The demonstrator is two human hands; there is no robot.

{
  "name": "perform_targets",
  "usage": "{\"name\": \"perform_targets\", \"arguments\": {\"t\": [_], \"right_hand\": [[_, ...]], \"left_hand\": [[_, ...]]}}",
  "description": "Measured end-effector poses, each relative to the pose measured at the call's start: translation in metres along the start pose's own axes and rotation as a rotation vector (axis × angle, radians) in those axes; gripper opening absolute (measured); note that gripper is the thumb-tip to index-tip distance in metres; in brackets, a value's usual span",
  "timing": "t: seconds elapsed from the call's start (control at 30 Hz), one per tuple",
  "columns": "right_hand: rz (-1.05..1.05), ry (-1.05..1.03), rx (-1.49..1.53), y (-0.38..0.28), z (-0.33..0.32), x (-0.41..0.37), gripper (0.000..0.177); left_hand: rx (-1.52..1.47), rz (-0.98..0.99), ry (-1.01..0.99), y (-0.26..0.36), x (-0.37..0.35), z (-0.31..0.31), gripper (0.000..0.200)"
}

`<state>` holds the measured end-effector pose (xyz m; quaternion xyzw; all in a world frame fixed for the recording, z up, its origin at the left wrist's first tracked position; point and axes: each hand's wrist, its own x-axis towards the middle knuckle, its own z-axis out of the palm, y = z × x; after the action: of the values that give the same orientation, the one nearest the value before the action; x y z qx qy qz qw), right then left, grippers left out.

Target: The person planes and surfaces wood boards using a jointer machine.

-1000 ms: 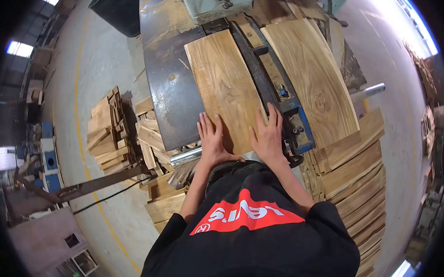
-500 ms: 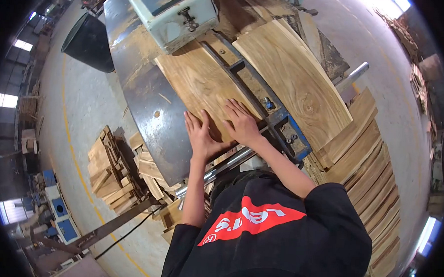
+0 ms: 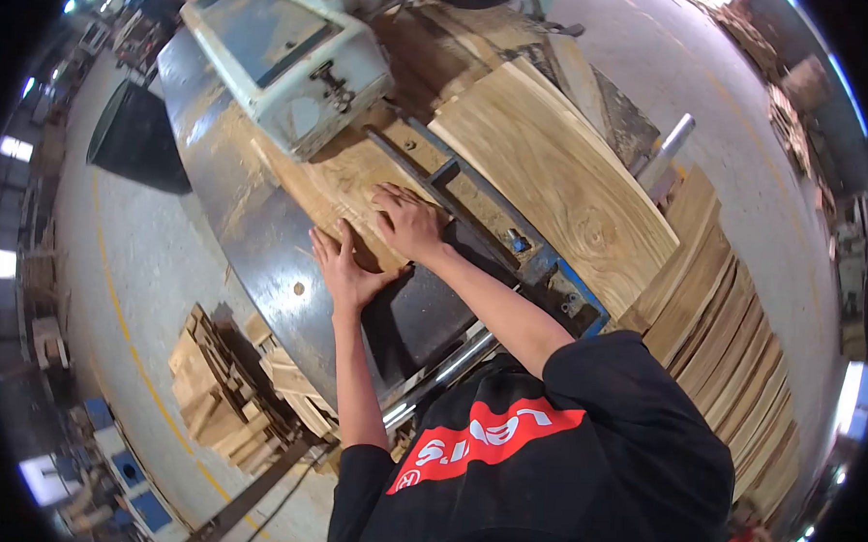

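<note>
A wooden board lies flat on the dark metal machine table, its far end under the pale green machine housing. My left hand rests at the board's near left corner with its fingers spread. To its right, my right hand lies on the board near its right edge, fingers stretched forward. Along the board's right side runs a dark metal guide fence. Beyond the fence, a wider board with a knot lies flat.
Stacked boards stand at the right, and offcuts are piled on the floor at the lower left. A dark bin stands left of the machine. Metal rollers run along the table's near edge.
Both hands and the board have moved forward, toward the machine housing. More bare metal table shows behind the board. The camera view has shifted slightly.
</note>
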<state>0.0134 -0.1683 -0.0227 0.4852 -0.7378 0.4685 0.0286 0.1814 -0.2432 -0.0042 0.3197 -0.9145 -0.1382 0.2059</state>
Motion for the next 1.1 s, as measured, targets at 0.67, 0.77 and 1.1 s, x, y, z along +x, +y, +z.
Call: {"name": "perform_targets", "arguments": {"t": [0.67,0.77,1.1], "right_hand": [[0.458,0.109,-0.613,0.058,-0.321,-0.089,0.055],[0.488,0.314,-0.854,0.112,-0.364,-0.14,0.071],[0.649,0.323,-0.686,0.05,-0.415,-0.118,0.064]], "left_hand": [[0.55,-0.821,0.068,-0.161,-0.249,-0.109,0.087],[0.505,-0.494,0.342,-0.128,-0.259,-0.08,0.077],[-0.71,0.266,-0.059,0.21,-0.16,0.026,0.091]]}}
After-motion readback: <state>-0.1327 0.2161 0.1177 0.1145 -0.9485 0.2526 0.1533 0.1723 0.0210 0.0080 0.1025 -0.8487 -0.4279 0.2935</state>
